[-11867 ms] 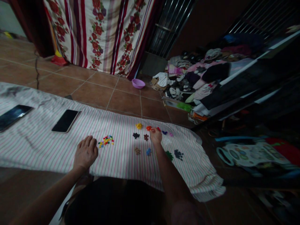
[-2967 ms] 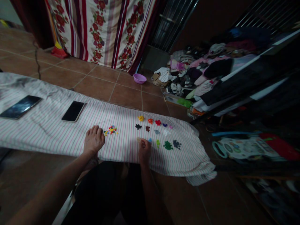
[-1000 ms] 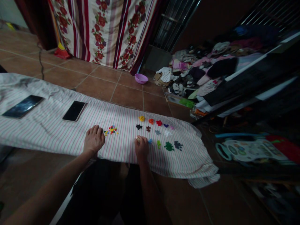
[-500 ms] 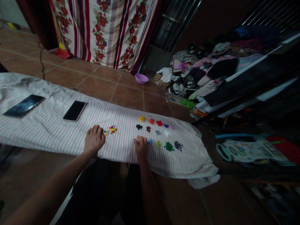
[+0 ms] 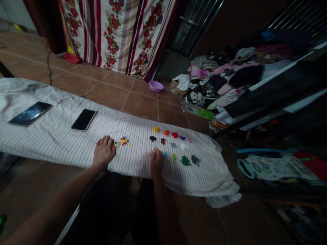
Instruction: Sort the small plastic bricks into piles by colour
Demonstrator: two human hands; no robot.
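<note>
My left hand (image 5: 104, 149) lies palm down on the striped cloth (image 5: 127, 129), fingers stretched out and holding nothing. Just beyond its fingertips is a mixed-colour pile of tiny pieces (image 5: 122, 141). My right hand (image 5: 156, 160) has its fingers drawn together by a small cream-coloured pile (image 5: 150, 152); what lies between them is hidden. Sorted by colour, more little piles spread to the right and behind: light blue (image 5: 165, 154), lime (image 5: 174, 158), dark green (image 5: 185, 161), dark grey (image 5: 196, 160), black (image 5: 152, 139), brown (image 5: 162, 141), yellow (image 5: 156, 129), orange (image 5: 166, 133) and red (image 5: 174, 135).
A phone (image 5: 83, 119) and a larger dark-screened device (image 5: 30, 113) lie left on the cloth. Beyond the table, a purple basin (image 5: 156, 86) sits on the tiled floor. Heaped clothes (image 5: 219, 75) stand at the back right, and a floral curtain (image 5: 114, 34) hangs behind.
The whole view has shifted slightly. My right hand's fingers have drawn closer together near the cream pile. My left hand keeps its place by the mixed pile.
</note>
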